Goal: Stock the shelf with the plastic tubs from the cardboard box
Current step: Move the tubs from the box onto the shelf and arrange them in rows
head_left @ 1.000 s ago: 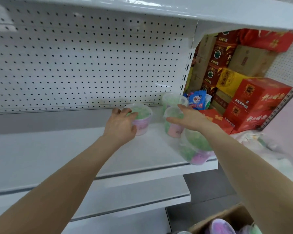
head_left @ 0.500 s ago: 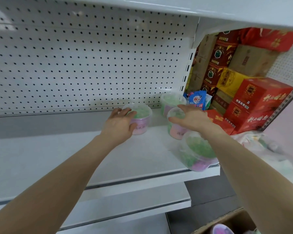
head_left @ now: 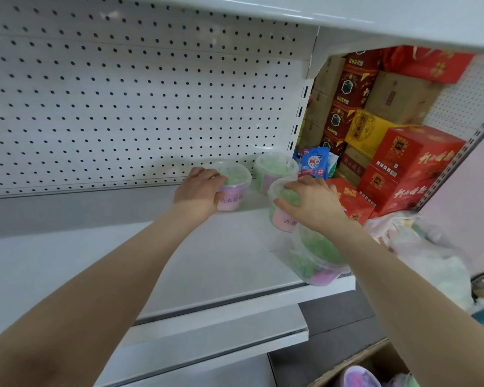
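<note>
Clear plastic tub with green filling and a pink label (head_left: 235,188) is sitting on the white metal shelf (head_left: 207,261), left hand (head_left: 199,191) fingers wrapped round its side, while the right hand (head_left: 310,202) grips a second tub (head_left: 282,219) over the lid. Third tub (head_left: 274,171) stands just past the right fingertips, and a fourth tub (head_left: 313,263) sits under that wrist.

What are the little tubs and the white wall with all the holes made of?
The tubs look like clear, glossy plastic: green and pink stuff shows through their walls. The holey wall is probably white painted metal, smooth and slightly shiny with neat punched holes, though coated board is possible.
</note>
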`<state>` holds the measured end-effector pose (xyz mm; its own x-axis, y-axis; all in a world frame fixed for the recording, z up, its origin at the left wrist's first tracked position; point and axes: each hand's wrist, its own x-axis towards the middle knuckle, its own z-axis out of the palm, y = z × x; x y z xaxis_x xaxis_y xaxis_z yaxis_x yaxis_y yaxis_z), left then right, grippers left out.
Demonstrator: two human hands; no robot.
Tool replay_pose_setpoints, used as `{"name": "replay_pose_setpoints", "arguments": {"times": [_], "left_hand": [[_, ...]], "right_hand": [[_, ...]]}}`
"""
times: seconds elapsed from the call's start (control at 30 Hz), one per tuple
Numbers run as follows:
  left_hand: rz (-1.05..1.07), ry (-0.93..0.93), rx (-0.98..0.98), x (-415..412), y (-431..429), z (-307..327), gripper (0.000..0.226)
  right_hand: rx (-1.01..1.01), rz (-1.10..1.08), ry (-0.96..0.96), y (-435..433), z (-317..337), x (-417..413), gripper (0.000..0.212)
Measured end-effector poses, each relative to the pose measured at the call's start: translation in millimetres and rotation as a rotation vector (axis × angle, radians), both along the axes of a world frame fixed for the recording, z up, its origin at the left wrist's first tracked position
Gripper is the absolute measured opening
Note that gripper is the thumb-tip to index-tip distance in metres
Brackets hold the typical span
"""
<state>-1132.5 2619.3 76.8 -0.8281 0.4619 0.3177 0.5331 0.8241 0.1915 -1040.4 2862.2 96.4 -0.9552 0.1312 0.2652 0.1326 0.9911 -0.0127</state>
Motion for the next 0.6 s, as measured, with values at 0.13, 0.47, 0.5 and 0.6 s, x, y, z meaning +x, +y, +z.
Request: {"name": "replay_pose_setpoints", "arguments": {"times": [0.13, 0.47, 0.5, 0.6], "left_hand": [[0.001, 0.014, -0.033, -6.0, 7.1, 0.8, 0.039], [-0.128, 0.131, 0.090, 44.8, -8.3, 15.3, 0.037], [-0.157, 0.157, 0.101, 55.4, -10.4, 17.5, 0.035], [-0.218, 0.220, 0.067, 86.6, -15.7, 23.8, 0.036]], "right_hand": [[0.000, -0.006, -0.015, 0.4, 1.0, 0.0, 0.058], [0.114, 0.051, 0.068, -10.2, 15.5, 46.2, 0.049], [0.130, 0.059, 0.080, -11.9, 17.3, 57.0, 0.050], [0.215, 0.065, 0.116, -18.3, 20.3, 95.2, 0.055]]}}
